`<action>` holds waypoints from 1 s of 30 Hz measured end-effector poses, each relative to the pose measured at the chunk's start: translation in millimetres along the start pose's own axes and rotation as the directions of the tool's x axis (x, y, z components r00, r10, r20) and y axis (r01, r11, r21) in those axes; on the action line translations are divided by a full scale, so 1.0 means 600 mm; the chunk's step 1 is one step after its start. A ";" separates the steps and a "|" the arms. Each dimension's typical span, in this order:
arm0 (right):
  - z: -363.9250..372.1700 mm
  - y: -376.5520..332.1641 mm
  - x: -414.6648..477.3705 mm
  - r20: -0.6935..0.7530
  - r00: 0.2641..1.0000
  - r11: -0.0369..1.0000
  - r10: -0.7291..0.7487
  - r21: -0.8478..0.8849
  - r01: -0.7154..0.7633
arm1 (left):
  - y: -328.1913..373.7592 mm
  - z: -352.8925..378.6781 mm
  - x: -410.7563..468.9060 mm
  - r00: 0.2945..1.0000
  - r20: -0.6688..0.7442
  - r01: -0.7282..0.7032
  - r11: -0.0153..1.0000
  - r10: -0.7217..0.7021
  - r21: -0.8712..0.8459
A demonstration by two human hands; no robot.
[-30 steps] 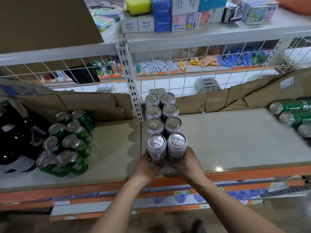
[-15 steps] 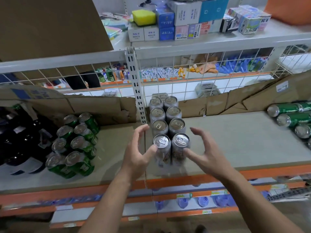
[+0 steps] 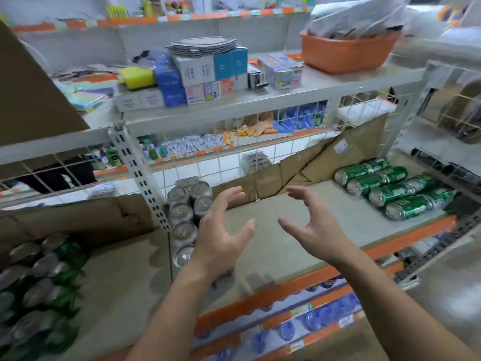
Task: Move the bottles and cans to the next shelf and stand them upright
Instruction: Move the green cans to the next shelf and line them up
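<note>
Several silver cans (image 3: pixel 182 212) stand upright in a double row at the left end of the beige shelf (image 3: pixel 286 230), beside the perforated post. My left hand (image 3: pixel 221 230) hovers in front of that row with fingers spread and holds nothing; it hides part of the row. My right hand (image 3: pixel 312 225) is held over the bare shelf, fingers spread and slightly curved, also holding nothing. Several green cans (image 3: pixel 395 190) lie on their sides at the shelf's right end. More green cans (image 3: pixel 39 290) stand in a pack on the neighbouring shelf at the lower left.
Brown cardboard (image 3: pixel 325 162) lines the back of the shelf under a white wire grid. The upper shelf carries small boxes (image 3: pixel 208 74), a yellow sponge (image 3: pixel 137 77) and an orange basket (image 3: pixel 346 53). An orange rail (image 3: pixel 299 287) edges the shelf front, with blue items below.
Both hands let go of the front silver cans, opened and moved right and up over the bare shelf. The view swung right and up, showing more green cans lying at the right.
</note>
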State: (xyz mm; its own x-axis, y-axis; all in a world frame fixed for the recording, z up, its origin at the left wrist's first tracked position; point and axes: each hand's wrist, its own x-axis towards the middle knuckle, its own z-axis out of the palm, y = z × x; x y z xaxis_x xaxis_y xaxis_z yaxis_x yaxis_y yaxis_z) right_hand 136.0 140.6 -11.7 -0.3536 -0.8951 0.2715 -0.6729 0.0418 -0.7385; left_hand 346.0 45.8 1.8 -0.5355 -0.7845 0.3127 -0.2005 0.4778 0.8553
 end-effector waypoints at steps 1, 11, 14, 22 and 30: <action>-0.022 0.017 0.001 -0.016 1.000 1.000 0.020 -0.011 -0.020 | 0.006 0.030 0.015 0.999 0.033 -0.015 1.000 0.016 -0.009; -0.284 0.319 -0.026 -0.166 0.907 0.911 0.387 -0.081 -0.404 | 0.053 0.435 0.160 0.932 0.361 0.009 1.000 -0.012 0.010; -0.367 0.439 -0.029 -0.162 0.873 0.854 0.461 -0.188 -0.486 | 0.055 0.567 0.211 0.898 0.434 0.054 0.997 -0.071 0.050; -0.416 0.633 0.045 0.196 0.912 0.833 0.360 -0.508 -0.220 | 0.038 0.770 0.266 0.846 0.466 0.215 0.966 -0.258 0.143; -0.399 0.671 0.084 0.308 0.924 0.802 0.228 -0.597 0.002 | 0.026 0.779 0.295 0.831 0.478 0.182 0.951 -0.284 0.249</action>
State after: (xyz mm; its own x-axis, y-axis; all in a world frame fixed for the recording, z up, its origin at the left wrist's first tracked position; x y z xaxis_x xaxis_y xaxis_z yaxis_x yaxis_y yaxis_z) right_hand -308.4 218.6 -147.4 -0.2796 -0.9541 -0.1073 -0.9283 0.2972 -0.2234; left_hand -135.6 99.3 -122.5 -0.7804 -0.5986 -0.1806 -0.4926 0.4107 0.7673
